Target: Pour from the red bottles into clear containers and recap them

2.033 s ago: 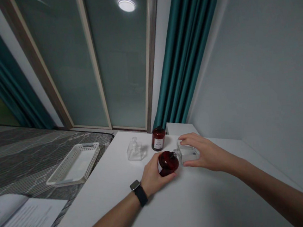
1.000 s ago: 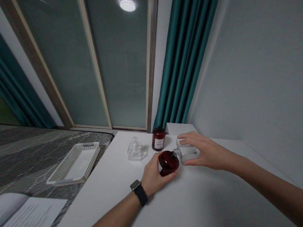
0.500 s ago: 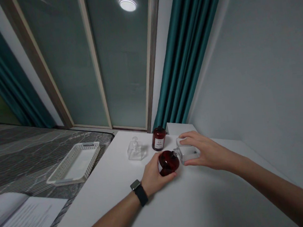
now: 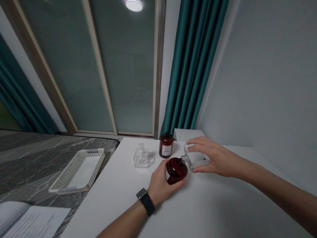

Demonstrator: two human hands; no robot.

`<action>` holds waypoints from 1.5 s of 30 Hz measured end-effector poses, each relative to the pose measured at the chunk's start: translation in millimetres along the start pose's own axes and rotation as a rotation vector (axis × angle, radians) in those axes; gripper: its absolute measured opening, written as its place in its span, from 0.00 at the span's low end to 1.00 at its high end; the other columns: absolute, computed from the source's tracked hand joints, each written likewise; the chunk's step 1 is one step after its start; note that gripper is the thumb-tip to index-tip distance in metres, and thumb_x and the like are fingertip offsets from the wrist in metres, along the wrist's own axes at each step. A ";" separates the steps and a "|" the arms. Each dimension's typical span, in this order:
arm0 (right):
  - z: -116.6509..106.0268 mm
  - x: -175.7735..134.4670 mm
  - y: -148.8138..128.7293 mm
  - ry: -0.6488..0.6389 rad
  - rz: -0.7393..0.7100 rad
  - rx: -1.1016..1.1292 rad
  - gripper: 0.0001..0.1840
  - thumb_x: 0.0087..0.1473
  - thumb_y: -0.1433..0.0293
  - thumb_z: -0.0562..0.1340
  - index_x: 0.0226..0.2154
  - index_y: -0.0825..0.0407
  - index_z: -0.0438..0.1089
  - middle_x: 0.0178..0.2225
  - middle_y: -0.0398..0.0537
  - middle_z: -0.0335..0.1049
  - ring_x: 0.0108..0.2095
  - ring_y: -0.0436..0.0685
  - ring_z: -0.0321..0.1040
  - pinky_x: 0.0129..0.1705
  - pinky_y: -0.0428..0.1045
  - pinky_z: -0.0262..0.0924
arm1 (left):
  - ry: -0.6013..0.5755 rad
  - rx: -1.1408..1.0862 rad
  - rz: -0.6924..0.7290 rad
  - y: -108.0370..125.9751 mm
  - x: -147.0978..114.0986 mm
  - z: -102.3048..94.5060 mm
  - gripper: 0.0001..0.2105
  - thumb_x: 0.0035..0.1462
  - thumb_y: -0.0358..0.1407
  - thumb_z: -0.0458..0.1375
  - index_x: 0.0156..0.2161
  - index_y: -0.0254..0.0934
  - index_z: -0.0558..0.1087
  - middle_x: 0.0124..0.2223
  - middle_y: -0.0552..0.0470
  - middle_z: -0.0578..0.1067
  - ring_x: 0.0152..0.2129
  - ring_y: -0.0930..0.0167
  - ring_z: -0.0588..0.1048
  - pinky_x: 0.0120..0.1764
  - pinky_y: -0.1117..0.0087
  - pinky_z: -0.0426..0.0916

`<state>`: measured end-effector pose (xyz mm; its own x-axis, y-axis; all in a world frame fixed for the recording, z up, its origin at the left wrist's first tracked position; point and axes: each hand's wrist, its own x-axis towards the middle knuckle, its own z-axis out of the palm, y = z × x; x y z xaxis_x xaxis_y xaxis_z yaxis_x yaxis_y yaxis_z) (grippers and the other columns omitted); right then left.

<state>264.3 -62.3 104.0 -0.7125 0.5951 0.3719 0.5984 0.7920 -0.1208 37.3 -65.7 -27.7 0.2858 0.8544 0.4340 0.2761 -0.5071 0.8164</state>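
Observation:
My left hand [image 4: 161, 183] is wrapped round a dark red-brown glass bottle [image 4: 177, 170], which leans to the right with its neck toward the clear bottle. In my right hand [image 4: 212, 158] is a square clear glass bottle [image 4: 197, 159], tipped on its side so its mouth points left. The two bottle mouths meet or nearly meet; whether they touch I cannot tell. Behind them a second red-brown bottle [image 4: 166, 145] with a white label stands upright. To its left stands another square clear glass bottle [image 4: 141, 157] with a round stopper.
These bottles are over a white table [image 4: 121, 196]. Left of it, on a dark striped surface, lie a white perforated basket [image 4: 69, 175] and an open book [image 4: 31, 226]. A white box-like piece [image 4: 189, 134] stands at the back, near a green curtain [image 4: 194, 56] and the wall.

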 end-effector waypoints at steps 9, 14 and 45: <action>0.1 0.3 -1.0 0.017 -0.011 -0.008 0.24 0.49 0.60 0.71 0.48 0.46 0.71 0.55 0.56 0.70 0.55 0.67 0.65 0.55 0.65 0.64 | 0.004 -0.012 0.006 -0.6 -0.3 0.1 0.31 0.46 0.36 0.69 0.56 0.38 0.64 0.52 0.44 0.74 0.47 0.58 0.74 0.51 0.56 0.69; -0.2 0.2 -0.9 0.011 -0.017 -0.023 0.25 0.47 0.61 0.72 0.48 0.47 0.71 0.55 0.56 0.69 0.55 0.68 0.65 0.55 0.65 0.64 | 0.008 -0.009 0.010 -0.8 -0.5 0.0 0.31 0.46 0.36 0.69 0.55 0.38 0.64 0.52 0.45 0.75 0.47 0.58 0.74 0.51 0.57 0.69; -2.6 0.8 -2.0 -0.001 -0.028 -0.049 0.25 0.48 0.63 0.73 0.48 0.48 0.71 0.57 0.57 0.68 0.57 0.68 0.64 0.56 0.65 0.64 | -0.005 -0.011 0.007 0.5 0.4 -0.2 0.31 0.46 0.37 0.69 0.55 0.36 0.63 0.52 0.44 0.75 0.47 0.59 0.74 0.51 0.57 0.68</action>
<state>263.4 -63.7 106.9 -0.7295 0.5730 0.3735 0.5956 0.8006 -0.0649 37.3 -65.6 -27.1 0.2920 0.8502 0.4380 0.2636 -0.5118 0.8177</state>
